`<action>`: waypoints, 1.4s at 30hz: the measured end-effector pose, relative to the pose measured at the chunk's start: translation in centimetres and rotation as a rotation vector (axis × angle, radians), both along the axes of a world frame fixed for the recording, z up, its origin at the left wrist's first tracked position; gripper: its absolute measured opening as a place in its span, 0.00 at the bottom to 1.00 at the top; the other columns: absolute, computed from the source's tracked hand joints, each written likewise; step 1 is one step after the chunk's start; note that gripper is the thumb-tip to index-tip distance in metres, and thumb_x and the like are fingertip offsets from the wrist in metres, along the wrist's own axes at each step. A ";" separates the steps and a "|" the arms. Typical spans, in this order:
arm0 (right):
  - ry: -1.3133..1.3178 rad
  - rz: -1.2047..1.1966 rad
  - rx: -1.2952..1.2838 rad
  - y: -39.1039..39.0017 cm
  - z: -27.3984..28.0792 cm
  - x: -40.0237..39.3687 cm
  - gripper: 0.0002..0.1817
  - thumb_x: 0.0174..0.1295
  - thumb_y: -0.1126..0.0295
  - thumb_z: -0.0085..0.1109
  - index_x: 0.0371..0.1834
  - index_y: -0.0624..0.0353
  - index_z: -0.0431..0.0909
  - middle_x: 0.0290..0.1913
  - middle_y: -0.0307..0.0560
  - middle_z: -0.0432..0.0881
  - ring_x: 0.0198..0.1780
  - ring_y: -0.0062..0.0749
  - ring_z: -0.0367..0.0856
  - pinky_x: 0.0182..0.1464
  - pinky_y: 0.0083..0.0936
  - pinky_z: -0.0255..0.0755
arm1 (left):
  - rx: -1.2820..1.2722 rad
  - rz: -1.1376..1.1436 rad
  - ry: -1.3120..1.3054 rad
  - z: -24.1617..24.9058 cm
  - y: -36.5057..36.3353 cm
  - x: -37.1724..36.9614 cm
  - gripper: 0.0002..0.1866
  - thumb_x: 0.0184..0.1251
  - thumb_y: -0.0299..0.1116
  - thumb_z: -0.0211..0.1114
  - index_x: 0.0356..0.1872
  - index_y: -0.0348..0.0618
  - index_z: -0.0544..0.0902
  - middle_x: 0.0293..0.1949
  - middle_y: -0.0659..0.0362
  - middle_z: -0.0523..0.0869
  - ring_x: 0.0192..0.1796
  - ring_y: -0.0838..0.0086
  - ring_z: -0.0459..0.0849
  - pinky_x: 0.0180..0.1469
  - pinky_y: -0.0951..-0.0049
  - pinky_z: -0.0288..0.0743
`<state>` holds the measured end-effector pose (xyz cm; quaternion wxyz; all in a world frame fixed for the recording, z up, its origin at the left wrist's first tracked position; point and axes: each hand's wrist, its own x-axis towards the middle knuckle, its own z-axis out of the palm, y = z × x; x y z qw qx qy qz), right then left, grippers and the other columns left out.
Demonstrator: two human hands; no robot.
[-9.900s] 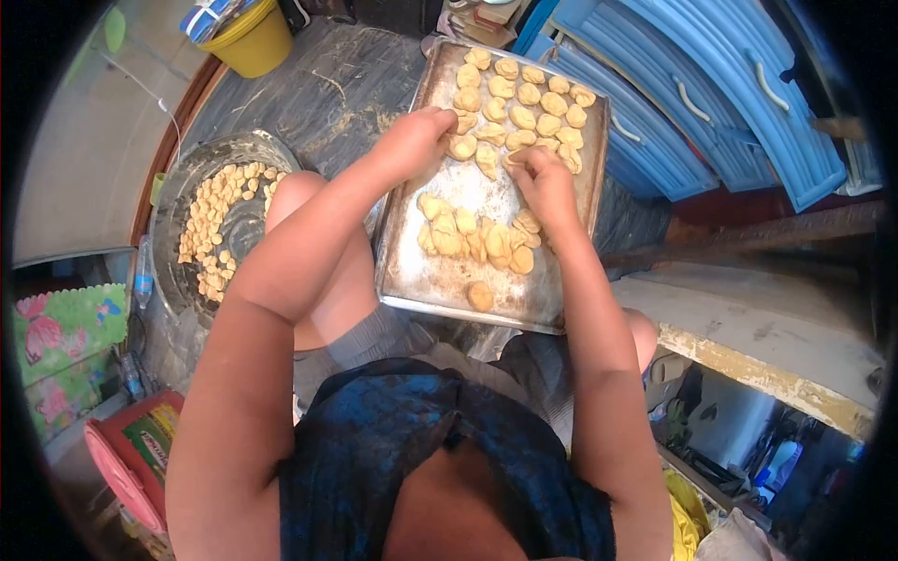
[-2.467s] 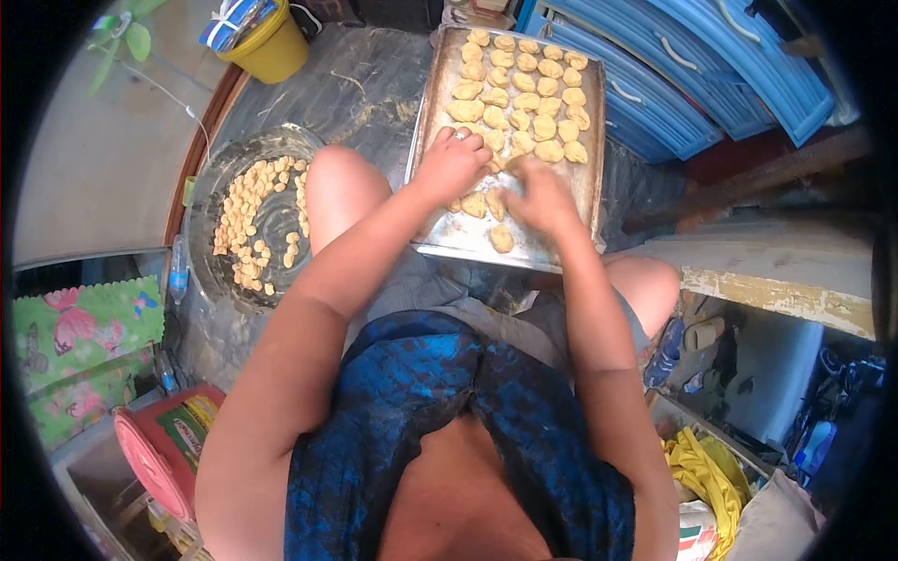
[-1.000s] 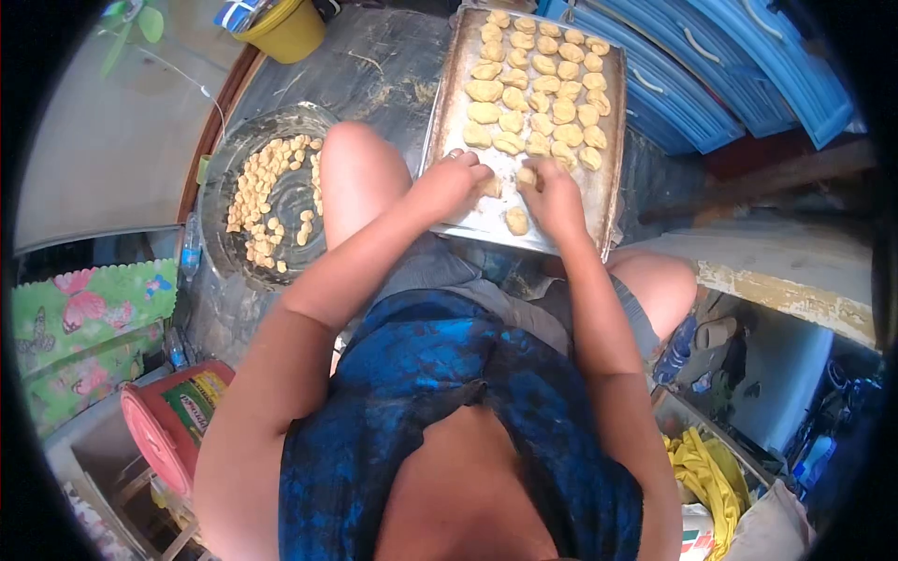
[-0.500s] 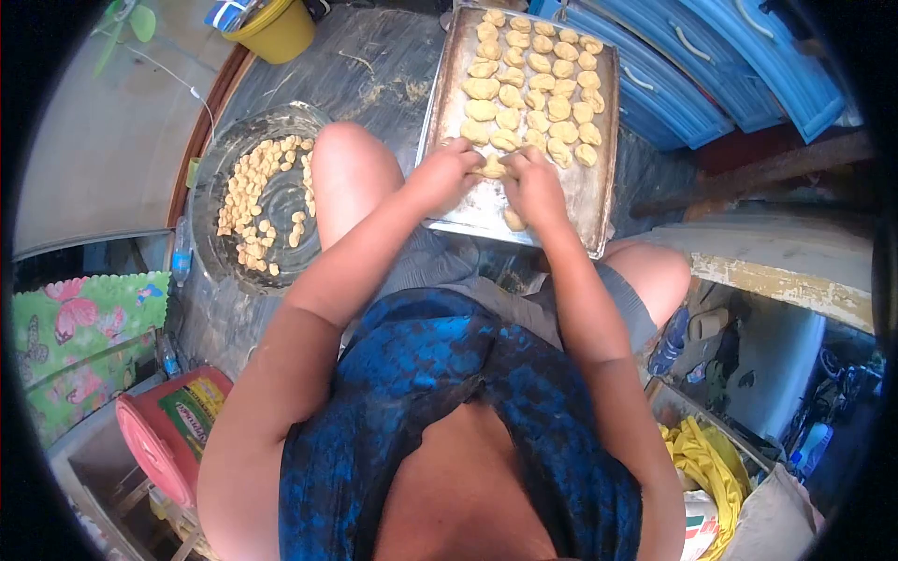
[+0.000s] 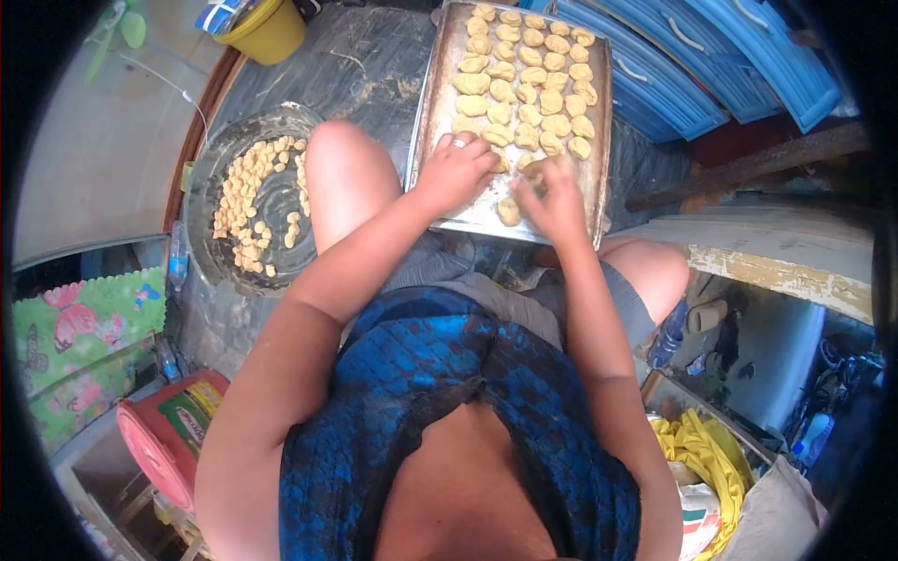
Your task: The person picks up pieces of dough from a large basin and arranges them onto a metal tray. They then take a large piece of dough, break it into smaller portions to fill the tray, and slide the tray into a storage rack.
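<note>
On the tray (image 5: pixel 591 178), hands (image 5: pixel 505 182) among dough pieces (image 5: pixel 524 89)

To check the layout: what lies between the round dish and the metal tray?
In the head view, the person's bare knee lies between dish and tray.

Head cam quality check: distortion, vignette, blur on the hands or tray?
Head view: strong fisheye, with a black vignette round the edges and the blue drawers bowed. Even daylight, no harsh glare on the baking tray. Left hand fairly sharp, right hand slightly motion-blurred. Dough pieces readable.
</note>
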<state>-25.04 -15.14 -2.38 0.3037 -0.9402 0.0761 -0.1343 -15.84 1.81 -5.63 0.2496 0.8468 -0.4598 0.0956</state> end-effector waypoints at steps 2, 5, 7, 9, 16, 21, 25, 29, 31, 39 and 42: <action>0.041 0.326 0.127 0.5 0.6 -1.4 0.10 0.48 0.73 0.62 0.35 0.57 0.77 0.39 0.53 0.75 0.45 0.51 0.75 0.47 0.38 0.70 | 0.034 -0.001 -0.025 -0.5 -0.6 0.4 0.10 0.51 0.33 0.63 0.36 0.48 0.81 0.37 0.62 0.79 0.48 0.68 0.74 0.51 0.65 0.63; 0.225 0.426 0.134 0.1 -0.1 -2.9 0.11 0.47 0.75 0.61 0.36 0.56 0.78 0.40 0.51 0.75 0.44 0.50 0.75 0.47 0.37 0.70 | 0.088 -0.002 -0.043 -0.2 -1.2 0.3 0.11 0.52 0.34 0.63 0.38 0.49 0.81 0.37 0.63 0.79 0.48 0.67 0.74 0.51 0.64 0.62; 0.265 0.397 0.123 -1.6 -0.6 -2.7 0.13 0.46 0.76 0.59 0.38 0.55 0.78 0.39 0.50 0.76 0.43 0.50 0.76 0.46 0.36 0.71 | 0.103 0.011 -0.037 0.1 -1.7 0.0 0.11 0.53 0.34 0.63 0.39 0.49 0.81 0.37 0.63 0.79 0.49 0.67 0.74 0.52 0.62 0.61; 0.110 0.118 0.049 -3.0 -1.0 -2.2 0.12 0.47 0.76 0.60 0.38 0.57 0.78 0.41 0.52 0.77 0.42 0.49 0.77 0.45 0.37 0.71 | -0.016 -0.011 -0.040 0.3 -2.3 -0.7 0.13 0.53 0.33 0.62 0.41 0.50 0.80 0.38 0.62 0.78 0.50 0.66 0.74 0.52 0.59 0.61; -0.144 0.052 -0.229 -2.4 -0.6 1.2 0.18 0.48 0.72 0.64 0.45 0.60 0.77 0.46 0.54 0.77 0.47 0.47 0.75 0.47 0.35 0.70 | -0.046 -0.049 -0.027 0.6 -2.3 -1.0 0.13 0.51 0.33 0.61 0.40 0.47 0.80 0.45 0.56 0.76 0.54 0.63 0.71 0.54 0.55 0.59; -0.173 0.423 0.117 8.6 5.9 8.6 0.18 0.52 0.70 0.60 0.48 0.60 0.75 0.47 0.51 0.75 0.46 0.43 0.73 0.46 0.32 0.69 | -0.302 0.254 0.138 6.7 5.1 1.7 0.15 0.49 0.29 0.61 0.41 0.41 0.79 0.45 0.52 0.77 0.53 0.57 0.73 0.52 0.59 0.64; -0.371 0.808 -0.005 21.1 4.3 18.2 0.22 0.52 0.67 0.60 0.52 0.59 0.73 0.53 0.54 0.72 0.54 0.47 0.71 0.54 0.38 0.68 | -0.613 0.614 0.055 5.0 16.7 5.8 0.18 0.49 0.22 0.57 0.45 0.37 0.78 0.48 0.45 0.77 0.55 0.51 0.72 0.58 0.61 0.65; 0.073 0.849 -0.004 34.9 -1.6 23.8 0.31 0.52 0.62 0.61 0.61 0.56 0.66 0.62 0.57 0.63 0.62 0.52 0.66 0.62 0.37 0.65 | -0.510 1.126 0.230 -3.7 31.2 8.0 0.20 0.52 0.34 0.66 0.48 0.39 0.79 0.48 0.47 0.79 0.54 0.57 0.75 0.58 0.64 0.67; 0.421 0.744 -0.050 38.8 -6.2 25.3 0.35 0.51 0.62 0.62 0.64 0.54 0.63 0.66 0.57 0.59 0.63 0.50 0.66 0.63 0.37 0.64 | -0.366 1.356 0.560 -9.2 37.3 7.5 0.32 0.47 0.51 0.71 0.49 0.37 0.79 0.47 0.44 0.81 0.51 0.55 0.79 0.54 0.64 0.71; 1.040 0.871 -0.513 38.3 -21.7 25.2 0.49 0.44 0.51 0.68 0.65 0.67 0.57 0.62 0.66 0.64 0.64 0.50 0.64 0.61 0.35 0.65 | -0.835 2.003 1.185 -34.2 41.1 5.1 0.57 0.36 0.60 0.73 0.68 0.41 0.57 0.68 0.38 0.53 0.69 0.52 0.60 0.64 0.58 0.61; 1.093 0.743 -0.432 38.8 -22.0 27.8 0.46 0.45 0.57 0.66 0.67 0.64 0.55 0.66 0.62 0.59 0.65 0.49 0.65 0.61 0.36 0.66 | -0.876 2.007 1.223 -37.5 37.5 7.9 0.65 0.33 0.63 0.72 0.72 0.47 0.47 0.70 0.36 0.40 0.71 0.43 0.50 0.66 0.47 0.55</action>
